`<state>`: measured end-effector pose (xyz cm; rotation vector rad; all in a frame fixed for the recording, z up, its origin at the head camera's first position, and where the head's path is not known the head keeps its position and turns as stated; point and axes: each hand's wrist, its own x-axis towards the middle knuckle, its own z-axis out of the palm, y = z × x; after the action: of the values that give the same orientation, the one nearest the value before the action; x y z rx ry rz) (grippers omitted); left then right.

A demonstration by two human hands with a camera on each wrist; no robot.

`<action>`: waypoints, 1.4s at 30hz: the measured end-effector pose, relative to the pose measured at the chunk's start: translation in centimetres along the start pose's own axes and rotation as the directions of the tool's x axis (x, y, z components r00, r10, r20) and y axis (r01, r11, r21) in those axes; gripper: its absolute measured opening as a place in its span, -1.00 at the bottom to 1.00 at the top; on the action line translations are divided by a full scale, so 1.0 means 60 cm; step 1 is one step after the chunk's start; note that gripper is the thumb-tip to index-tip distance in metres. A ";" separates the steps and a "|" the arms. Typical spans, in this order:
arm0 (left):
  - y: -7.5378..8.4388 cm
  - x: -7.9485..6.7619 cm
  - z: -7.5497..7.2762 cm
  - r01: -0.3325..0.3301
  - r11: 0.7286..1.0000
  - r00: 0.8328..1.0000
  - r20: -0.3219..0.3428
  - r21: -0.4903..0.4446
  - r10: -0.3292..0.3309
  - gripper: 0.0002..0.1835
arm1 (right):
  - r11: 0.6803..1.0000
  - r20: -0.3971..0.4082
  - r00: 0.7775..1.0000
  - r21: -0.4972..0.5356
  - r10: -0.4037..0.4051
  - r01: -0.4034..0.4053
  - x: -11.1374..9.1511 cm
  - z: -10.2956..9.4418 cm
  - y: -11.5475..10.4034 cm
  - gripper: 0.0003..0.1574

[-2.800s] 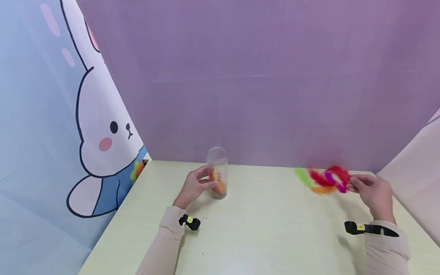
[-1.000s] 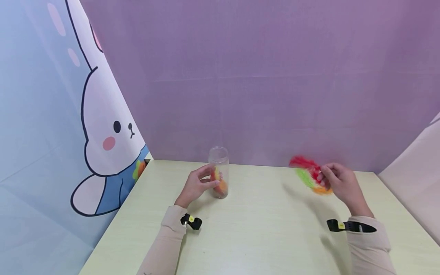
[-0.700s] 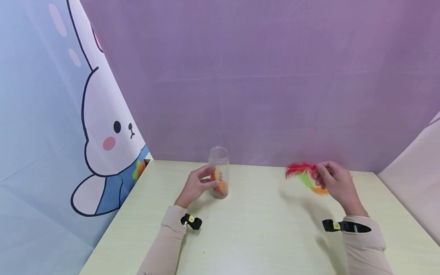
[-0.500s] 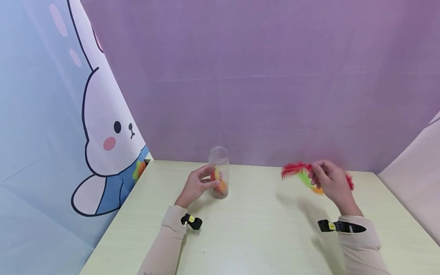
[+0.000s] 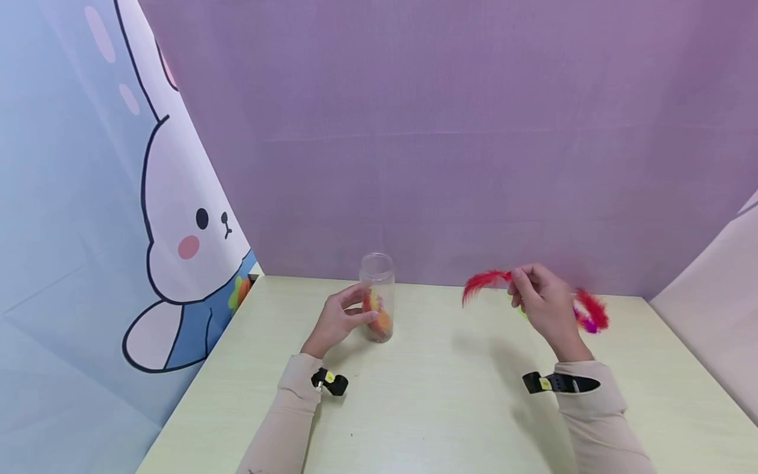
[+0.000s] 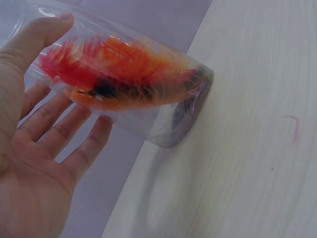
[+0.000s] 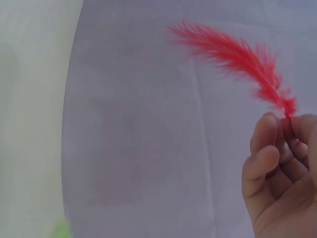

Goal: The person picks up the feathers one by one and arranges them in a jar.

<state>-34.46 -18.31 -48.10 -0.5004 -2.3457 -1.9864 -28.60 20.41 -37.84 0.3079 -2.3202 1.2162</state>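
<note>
A clear, open-topped jar point(image 5: 377, 268) stands upright toward the back of the table, with red, orange and yellow feathers point(image 6: 129, 64) inside its lower part. My left hand point(image 5: 339, 320) holds the jar from its left side, thumb on the near side and fingers behind. Right of it, my right hand point(image 5: 547, 313) pinches a red feather point(image 5: 482, 282) by its quill end, above the table. The feather's curved tip points left. In the right wrist view, thumb and fingertips meet at the quill point(image 7: 287, 113).
Behind my right hand lie more feathers on the table: a red one point(image 5: 594, 308), a purple one point(image 5: 587, 324) and a mostly hidden green one point(image 5: 521, 311). A purple cloth point(image 5: 450, 164) rises at the table's back edge, and a rabbit-print cloth point(image 5: 177, 197) hangs left.
My right hand has picked the red feather from the pile and carried it left and slightly up, uncovering red and purple feathers behind. My left hand and the jar stay in place.
</note>
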 end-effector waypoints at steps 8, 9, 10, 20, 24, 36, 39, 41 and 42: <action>-0.003 0.001 0.001 -0.001 1.000 1.000 -0.005 0.008 0.001 -0.27 | 0.998 -0.063 0.998 0.057 -0.018 0.021 0.016 0.028 -0.031 -0.70; -0.003 0.001 0.001 -0.002 1.000 1.000 -0.006 0.007 0.002 -0.27 | 0.998 -0.069 0.997 0.064 -0.020 0.024 0.018 0.031 -0.036 -0.71; -0.002 0.000 0.002 0.000 1.000 1.000 -0.007 0.006 0.000 -0.27 | 0.997 -0.075 0.997 0.070 -0.023 0.028 0.020 0.034 -0.041 -0.71; 0.000 0.001 0.005 -0.003 1.000 1.000 -0.007 0.003 0.003 -0.27 | 0.991 -0.129 0.989 0.102 -0.069 0.083 0.044 0.063 -0.091 -0.66; -0.002 0.003 0.006 -0.004 1.000 1.000 0.000 0.004 0.004 -0.26 | 0.985 -0.158 0.982 0.117 -0.107 0.126 0.052 0.075 -0.108 -0.70; -0.003 0.004 0.008 -0.009 1.000 1.000 0.002 -0.006 0.009 -0.23 | 0.978 -0.194 0.969 0.104 -0.156 0.178 0.069 0.115 -0.150 -0.69; -0.003 0.004 0.007 -0.004 1.000 1.000 0.005 -0.010 0.004 -0.22 | 0.977 -0.201 0.965 0.095 -0.167 0.189 0.073 0.124 -0.159 -0.71; -0.003 0.004 0.008 -0.004 1.000 1.000 0.006 -0.011 0.004 -0.23 | 0.975 -0.203 0.963 0.092 -0.179 0.201 0.076 0.129 -0.163 -0.72; -0.003 0.004 0.007 -0.004 1.000 1.000 0.007 -0.010 0.004 -0.23 | 0.974 -0.204 0.961 0.089 -0.187 0.208 0.077 0.132 -0.165 -0.71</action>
<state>-34.67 -17.87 -48.32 -0.5122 -2.3383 -1.9988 -30.98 8.38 -32.23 0.4293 -2.0082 1.2186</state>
